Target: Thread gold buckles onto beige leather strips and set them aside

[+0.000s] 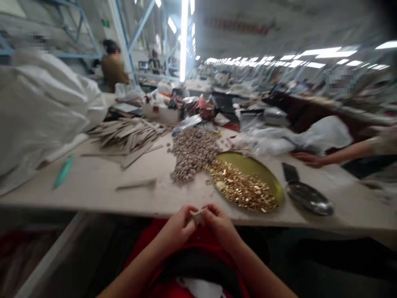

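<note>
Together, left hand (182, 223), right hand (219, 219), pale piece (197, 215) (blurred) pinched.

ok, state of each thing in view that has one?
left hand: closed on pale scrap
right hand: closed on same scrap
gold-coloured tray: partly covered by gold-coloured pieces, loosely piled
small brownish pieces: heaped loose
grey-brown strips: piled, untied
oval metal dish: contents unclear
overhead tube light: lit
co-worker's hand: lowered to table

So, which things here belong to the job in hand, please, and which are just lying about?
Likely in use:
pale piece in left hand and right hand
gold pieces
brownish pile

Probably lying about:
teal object
clear plastic
dark flat object
</note>
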Demonstrator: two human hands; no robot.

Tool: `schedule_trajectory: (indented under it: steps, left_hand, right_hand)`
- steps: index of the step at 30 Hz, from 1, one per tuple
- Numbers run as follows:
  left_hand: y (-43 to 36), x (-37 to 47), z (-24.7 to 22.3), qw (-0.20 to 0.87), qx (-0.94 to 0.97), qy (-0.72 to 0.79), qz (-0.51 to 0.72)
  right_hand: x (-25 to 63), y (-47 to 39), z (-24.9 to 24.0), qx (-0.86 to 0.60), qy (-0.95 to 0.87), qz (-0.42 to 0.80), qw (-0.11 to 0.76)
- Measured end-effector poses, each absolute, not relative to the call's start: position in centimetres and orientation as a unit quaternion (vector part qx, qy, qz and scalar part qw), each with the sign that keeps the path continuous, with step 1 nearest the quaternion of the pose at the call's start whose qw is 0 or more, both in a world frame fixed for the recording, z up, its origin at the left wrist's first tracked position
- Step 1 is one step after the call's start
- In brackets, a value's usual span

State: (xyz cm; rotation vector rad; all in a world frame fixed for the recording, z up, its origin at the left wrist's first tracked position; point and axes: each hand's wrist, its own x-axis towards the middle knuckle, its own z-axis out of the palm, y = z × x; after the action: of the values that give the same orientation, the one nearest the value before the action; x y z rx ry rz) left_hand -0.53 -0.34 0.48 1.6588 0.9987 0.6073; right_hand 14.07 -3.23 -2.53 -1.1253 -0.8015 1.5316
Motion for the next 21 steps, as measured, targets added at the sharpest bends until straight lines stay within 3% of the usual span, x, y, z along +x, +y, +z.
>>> schedule_trajectory:
  steps: [5, 15, 21]
  left_hand:
    - [-0.3, -0.9, -0.8, 0.576, 0.641, 0.431, 0.269]
    - [0.9, -0.8, -1.2, 0.547, 0.661, 0.464, 0.22]
    - [0.6, -0.2, -0.3, 0.544, 0.66, 0.482, 0.191]
  right_hand:
    - [13.8, -3.3, -2.7, -0.472, -0.283, 0.67, 0.498]
    - [14.5, -2.8, -3.1, -0.442, -0.213, 0.688, 0.534]
    - [14.1, -3.0, -4.8, -0.412, -0.22, 0.748, 0.471]
